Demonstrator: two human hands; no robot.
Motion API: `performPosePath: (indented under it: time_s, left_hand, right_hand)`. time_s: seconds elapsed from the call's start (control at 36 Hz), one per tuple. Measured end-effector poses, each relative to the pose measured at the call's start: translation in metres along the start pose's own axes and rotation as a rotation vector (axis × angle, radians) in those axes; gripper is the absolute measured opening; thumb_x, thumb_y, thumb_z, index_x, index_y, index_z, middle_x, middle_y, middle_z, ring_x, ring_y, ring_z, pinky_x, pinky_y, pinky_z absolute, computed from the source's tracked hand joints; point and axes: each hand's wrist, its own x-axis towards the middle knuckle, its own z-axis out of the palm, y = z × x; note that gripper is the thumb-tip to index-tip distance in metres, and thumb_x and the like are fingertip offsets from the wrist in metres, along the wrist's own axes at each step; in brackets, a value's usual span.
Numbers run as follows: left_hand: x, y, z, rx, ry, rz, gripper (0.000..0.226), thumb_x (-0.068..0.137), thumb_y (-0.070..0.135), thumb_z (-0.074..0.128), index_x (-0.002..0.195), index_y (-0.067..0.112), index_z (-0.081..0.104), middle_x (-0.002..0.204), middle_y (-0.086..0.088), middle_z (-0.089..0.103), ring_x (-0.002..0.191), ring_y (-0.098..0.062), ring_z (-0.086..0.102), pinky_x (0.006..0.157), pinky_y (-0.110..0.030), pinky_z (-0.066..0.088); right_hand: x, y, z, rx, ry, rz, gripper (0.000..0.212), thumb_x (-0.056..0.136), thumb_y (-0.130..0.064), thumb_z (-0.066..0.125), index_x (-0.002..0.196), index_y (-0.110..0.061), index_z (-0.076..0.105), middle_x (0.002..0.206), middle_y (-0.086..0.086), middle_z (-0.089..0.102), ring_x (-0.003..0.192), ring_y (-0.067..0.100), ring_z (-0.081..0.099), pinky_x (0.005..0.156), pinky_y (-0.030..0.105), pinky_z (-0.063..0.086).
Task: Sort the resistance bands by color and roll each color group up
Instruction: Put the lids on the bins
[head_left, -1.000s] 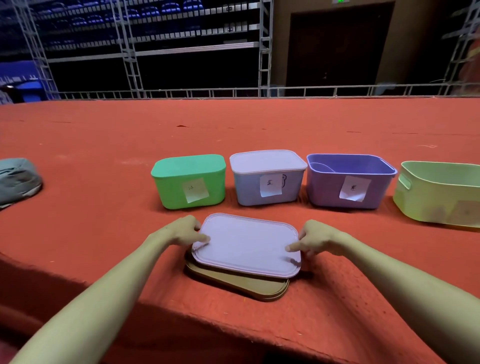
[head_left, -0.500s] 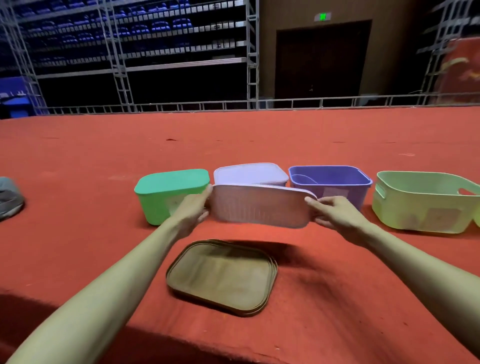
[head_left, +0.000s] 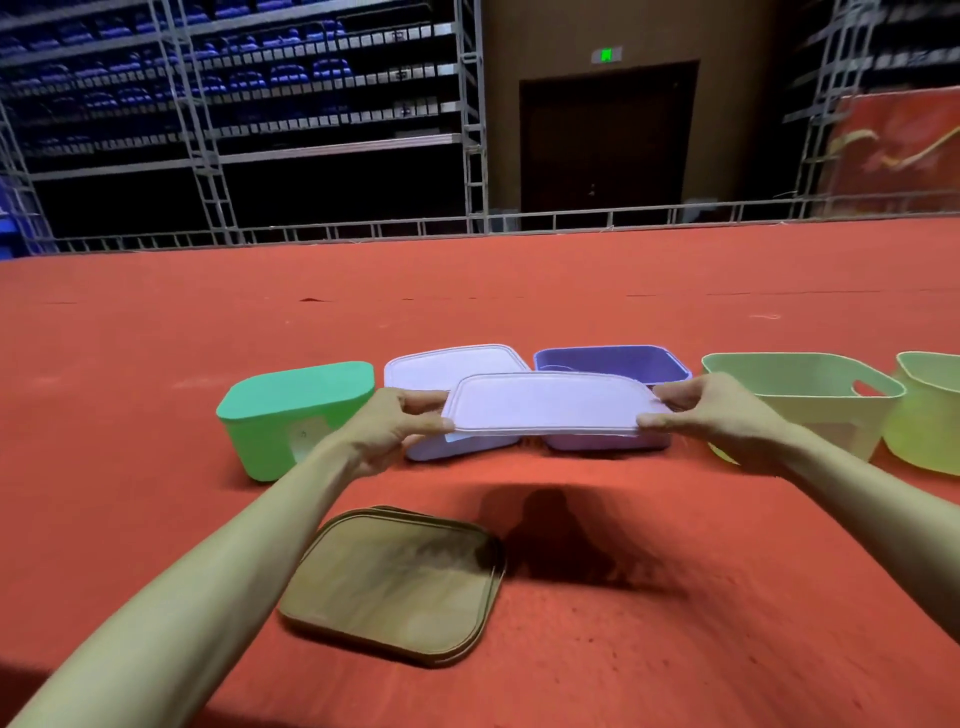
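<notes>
Lilac plastic: the lid (head_left: 545, 402) was pinched flat at its ends by my left hand (head_left: 387, 431) and right hand (head_left: 722, 413), each grip closed on an edge, over the open purple bin (head_left: 613, 364). No bands showed anywhere; they may have sat inside the closed bins, I couldn't tell. Sorting looked done or not begun. Brown lids (head_left: 395, 584) lay on the red bench (head_left: 156, 519).

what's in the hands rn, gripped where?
Flat lilac plastic lid, held level by its two short ends: left hand and right hand.
</notes>
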Motion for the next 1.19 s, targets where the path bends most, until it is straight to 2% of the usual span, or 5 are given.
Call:
performPosePath:
  time_s: [0.22, 0.44, 0.94, 1.06, 1.19]
  left_hand:
    - [0.034, 0.023, 0.029, 0.149, -0.100, 0.028, 0.066, 0.073, -0.015, 0.071, 0.134, -0.004, 0.048, 0.130, 0.000, 0.058, 0.105, 0.002, 0.061, 0.089, -0.012, 0.048]
    - [0.087, 0.056, 0.061, 0.343, -0.185, 0.087, 0.049, 0.070, -0.006, 0.079, 0.116, 0.005, 0.068, 0.128, 0.003, 0.063, 0.118, -0.007, 0.057, 0.105, -0.030, 0.044]
    - [0.232, 0.041, 0.085, 0.453, -0.229, 0.027, 0.050, 0.068, -0.003, 0.080, 0.116, 0.007, 0.067, 0.111, 0.003, 0.069, 0.097, -0.003, 0.063, 0.085, -0.013, 0.048]
    - [0.254, 0.022, 0.079, 0.599, -0.231, -0.013, 0.065, 0.040, 0.039, 0.095, 0.079, 0.005, 0.056, 0.080, -0.006, 0.039, 0.076, -0.020, 0.036, 0.077, -0.033, 0.031]
    - [0.253, 0.022, 0.080, 0.669, -0.257, 0.008, 0.053, 0.062, 0.018, 0.085, 0.065, -0.001, 0.036, 0.076, -0.017, 0.020, 0.078, -0.037, 0.019, 0.070, -0.038, 0.016]
  right_hand:
    - [0.014, 0.012, -0.045, -0.260, 0.013, 0.027, 0.065, 0.066, -0.038, 0.086, 0.063, -0.007, 0.029, 0.072, 0.007, 0.020, 0.070, 0.026, 0.018, 0.065, 0.036, 0.010]
    - [0.050, 0.021, -0.091, -0.383, 0.035, 0.116, 0.057, 0.056, -0.034, 0.091, 0.058, -0.014, 0.038, 0.060, 0.000, 0.024, 0.058, 0.015, 0.019, 0.052, 0.029, 0.010]
    - [0.178, 0.102, -0.143, -0.382, -0.043, 0.216, 0.056, 0.038, -0.048, 0.088, 0.061, -0.010, 0.054, 0.064, 0.004, 0.033, 0.065, 0.020, 0.029, 0.066, 0.034, 0.019]
    - [0.192, 0.117, -0.133, -0.342, -0.079, 0.202, 0.053, 0.053, -0.030, 0.092, 0.059, -0.010, 0.043, 0.069, 0.008, 0.025, 0.070, 0.026, 0.021, 0.067, 0.036, 0.014]
    - [0.202, 0.126, -0.127, -0.349, -0.103, 0.228, 0.059, 0.051, -0.037, 0.093, 0.062, -0.007, 0.043, 0.071, 0.009, 0.025, 0.073, 0.028, 0.021, 0.067, 0.036, 0.013]
